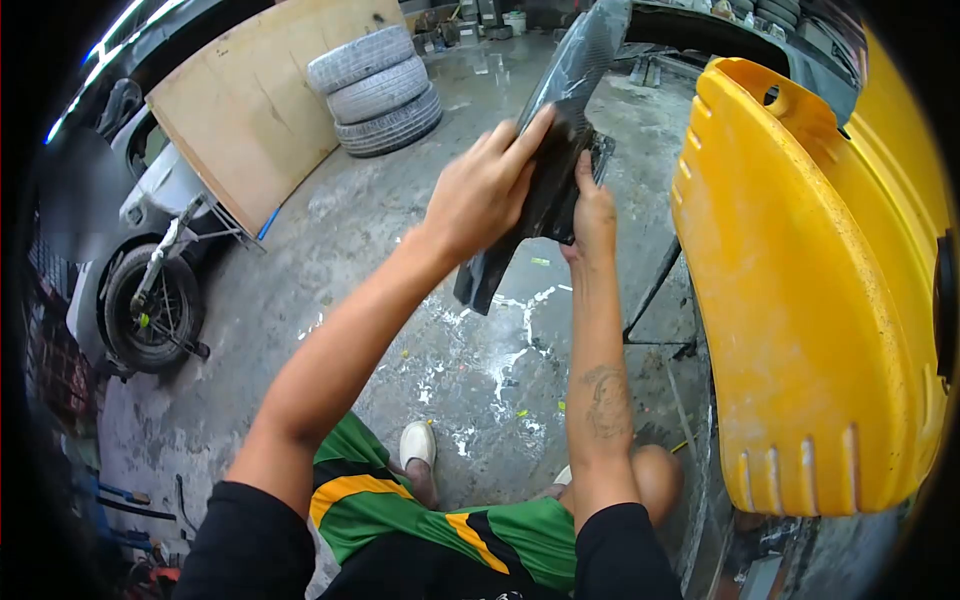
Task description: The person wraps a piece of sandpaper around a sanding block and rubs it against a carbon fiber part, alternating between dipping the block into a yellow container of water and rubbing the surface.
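Observation:
A long black panel [580, 75] with a glossy, carbon-weave surface is held up in front of me, tilted, its narrow lower end pointing down and left. My left hand [485, 190] grips it from the left side, fingers reaching over its face; the fingertips are slightly blurred, and I cannot tell if anything lies beneath them. On the other side, my right hand [594, 215] holds the panel's right edge with the thumb up along it. The right fingers are mostly hidden behind the panel.
Close on the right stands a large yellow body panel [790, 330]. Three stacked tires [375, 90] stand beside a leaning plywood board [260, 100]. A wheeled vehicle [150, 305] is at the left. White stains and scraps mark the concrete floor [400, 330].

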`<action>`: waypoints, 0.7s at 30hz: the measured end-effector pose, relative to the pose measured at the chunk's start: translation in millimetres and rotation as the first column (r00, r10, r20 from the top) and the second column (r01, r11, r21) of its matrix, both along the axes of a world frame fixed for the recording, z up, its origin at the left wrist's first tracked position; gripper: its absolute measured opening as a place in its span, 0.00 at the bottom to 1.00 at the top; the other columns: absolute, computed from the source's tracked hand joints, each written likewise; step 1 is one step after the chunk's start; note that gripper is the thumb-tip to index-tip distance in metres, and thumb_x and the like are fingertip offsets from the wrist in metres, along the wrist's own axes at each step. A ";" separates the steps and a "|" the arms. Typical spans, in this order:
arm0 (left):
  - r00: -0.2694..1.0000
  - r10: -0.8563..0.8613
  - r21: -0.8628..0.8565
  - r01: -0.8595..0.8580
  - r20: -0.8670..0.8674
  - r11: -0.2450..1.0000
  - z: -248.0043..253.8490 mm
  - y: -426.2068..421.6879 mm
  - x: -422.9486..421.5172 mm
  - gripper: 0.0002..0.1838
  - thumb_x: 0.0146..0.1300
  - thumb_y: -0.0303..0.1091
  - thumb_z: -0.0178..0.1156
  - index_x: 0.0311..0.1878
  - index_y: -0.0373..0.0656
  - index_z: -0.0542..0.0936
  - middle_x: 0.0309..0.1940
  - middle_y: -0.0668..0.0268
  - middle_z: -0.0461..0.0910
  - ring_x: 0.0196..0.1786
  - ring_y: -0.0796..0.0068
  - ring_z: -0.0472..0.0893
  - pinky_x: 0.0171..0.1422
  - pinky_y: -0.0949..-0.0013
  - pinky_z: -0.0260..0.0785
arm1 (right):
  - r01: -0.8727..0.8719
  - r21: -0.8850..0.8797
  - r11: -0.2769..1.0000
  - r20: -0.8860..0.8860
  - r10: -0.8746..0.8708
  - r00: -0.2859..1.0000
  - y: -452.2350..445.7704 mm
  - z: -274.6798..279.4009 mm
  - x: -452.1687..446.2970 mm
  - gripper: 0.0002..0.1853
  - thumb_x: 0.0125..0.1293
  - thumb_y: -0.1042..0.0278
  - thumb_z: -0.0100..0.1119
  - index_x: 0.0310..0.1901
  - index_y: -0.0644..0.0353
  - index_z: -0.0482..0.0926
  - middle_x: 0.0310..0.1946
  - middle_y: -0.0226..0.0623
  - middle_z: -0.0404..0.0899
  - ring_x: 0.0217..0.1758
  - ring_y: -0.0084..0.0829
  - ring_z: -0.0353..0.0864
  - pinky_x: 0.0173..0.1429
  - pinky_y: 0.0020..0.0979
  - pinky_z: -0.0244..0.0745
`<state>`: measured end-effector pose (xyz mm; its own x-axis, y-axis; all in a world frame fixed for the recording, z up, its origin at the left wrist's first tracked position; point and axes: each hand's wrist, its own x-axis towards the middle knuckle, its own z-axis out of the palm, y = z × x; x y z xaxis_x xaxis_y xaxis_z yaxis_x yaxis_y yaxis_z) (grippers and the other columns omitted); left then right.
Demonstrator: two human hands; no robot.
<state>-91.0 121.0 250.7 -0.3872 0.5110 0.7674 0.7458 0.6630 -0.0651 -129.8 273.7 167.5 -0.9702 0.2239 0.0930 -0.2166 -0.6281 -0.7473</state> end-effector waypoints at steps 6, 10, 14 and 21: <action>1.000 0.001 -0.187 -0.007 -0.028 0.982 -32.0 -33.7 21.9 0.38 0.68 0.24 0.63 0.82 0.46 0.67 0.37 0.58 0.73 0.36 0.58 0.80 0.40 0.56 0.77 | 0.163 0.310 0.937 0.202 -0.233 0.951 -1.3 -7.0 -3.4 0.33 0.77 0.39 0.60 0.58 0.69 0.82 0.46 0.46 0.88 0.40 0.37 0.91 0.41 0.38 0.87; 0.995 -0.026 -0.015 0.024 -0.093 1.000 37.6 15.2 -40.8 0.37 0.70 0.26 0.62 0.82 0.47 0.65 0.42 0.54 0.74 0.42 0.48 0.80 0.46 0.55 0.75 | 0.033 0.234 0.972 0.087 -0.055 0.995 -4.3 -16.3 -20.3 0.50 0.69 0.19 0.54 0.64 0.69 0.75 0.52 0.50 0.80 0.50 0.45 0.82 0.42 0.52 0.79; 0.995 0.066 -0.122 -0.057 0.077 0.991 -35.0 -29.1 31.7 0.42 0.66 0.23 0.64 0.83 0.47 0.64 0.41 0.56 0.75 0.41 0.55 0.81 0.44 0.55 0.79 | -0.014 0.259 0.966 0.117 -0.017 0.993 6.9 -2.5 -0.7 0.51 0.70 0.20 0.53 0.66 0.72 0.72 0.59 0.56 0.78 0.61 0.50 0.80 0.49 0.57 0.80; 0.997 -0.033 -0.072 0.028 -0.072 0.997 50.5 30.1 -56.5 0.33 0.72 0.28 0.58 0.79 0.42 0.64 0.47 0.51 0.77 0.48 0.46 0.81 0.50 0.50 0.76 | 0.110 0.376 0.920 0.284 -0.228 0.931 -11.3 19.3 20.7 0.50 0.71 0.21 0.53 0.63 0.74 0.72 0.50 0.54 0.79 0.51 0.46 0.80 0.42 0.55 0.78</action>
